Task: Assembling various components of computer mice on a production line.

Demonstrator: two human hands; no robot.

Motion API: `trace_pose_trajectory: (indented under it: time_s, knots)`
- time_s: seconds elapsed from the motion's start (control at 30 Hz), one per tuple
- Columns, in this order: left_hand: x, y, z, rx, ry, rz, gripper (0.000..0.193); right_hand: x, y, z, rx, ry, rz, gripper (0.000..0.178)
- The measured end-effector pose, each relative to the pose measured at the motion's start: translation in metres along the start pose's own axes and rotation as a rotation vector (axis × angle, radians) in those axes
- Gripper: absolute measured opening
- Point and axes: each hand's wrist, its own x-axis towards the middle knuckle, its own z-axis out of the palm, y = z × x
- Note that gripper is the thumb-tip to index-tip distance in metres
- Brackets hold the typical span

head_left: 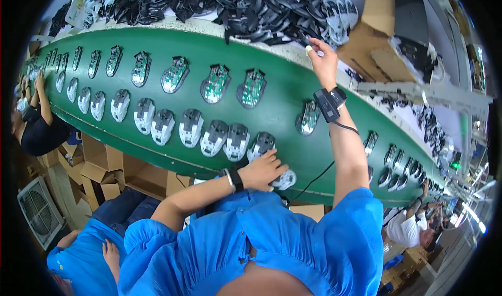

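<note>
My left hand (260, 171) is palm down at the belt's near edge, its fingers bent over the end of a light grey computer mouse shell (285, 180). Its fingertips also lie against a grey and black mouse shell (261, 143), the last in the near row; the palm hides part of both. On the far side, my right hand (322, 60) reaches to the edge of a heap of black plastic parts (251, 10), thumb and forefinger apart, a pale cover on one fingertip. Below its wrist lies a mouse base with a green circuit board (308, 117).
A green conveyor belt (219, 50) carries a far row of mouse bases with boards (215, 84) and a near row of shells (191, 127). Cardboard boxes (368, 39) stand beyond the right hand. A black cable (316, 180) crosses the belt. Co-workers sit on both sides.
</note>
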Motion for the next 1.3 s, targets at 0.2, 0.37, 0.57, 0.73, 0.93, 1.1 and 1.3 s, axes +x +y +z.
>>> trace_pose_trajectory:
  time_s: [0.2, 0.37, 0.57, 0.73, 0.93, 1.1, 1.3]
  knots:
    - [-0.025, -0.015, 0.008, -0.086, 0.109, -0.078, 0.080, 0.059, -0.051, 0.028, 0.463, 0.044, -0.009, 0.025]
    - [-0.038, -0.001, -0.007, -0.723, 0.335, -0.077, 0.084, 0.014, -0.115, -0.089, 0.220, -0.134, 0.158, 0.022]
    - [-0.164, 0.002, 0.009, -1.406, 1.081, -0.667, 0.077, -0.203, -0.049, -0.153, -0.176, -0.954, 0.500, 0.007]
    - [-0.262, 0.043, 0.068, -1.582, 1.602, -0.900, 0.053, -0.358, -0.034, -0.226, -0.443, -1.048, 0.950, 0.014]
    - [-0.302, 0.087, 0.287, -2.244, 1.586, -1.423, 0.041, -0.388, 0.000, -0.223, -0.725, -1.137, 0.765, 0.016]
    - [-0.250, 0.085, 0.346, -2.475, 1.082, -1.447, 0.054, -0.397, 0.006, -0.257, -1.015, -1.133, 0.631, 0.018]
    - [-0.242, 0.082, 0.373, -2.613, 1.517, -1.419, 0.048, -0.396, 0.018, -0.286, -1.319, -1.080, 0.485, 0.020]
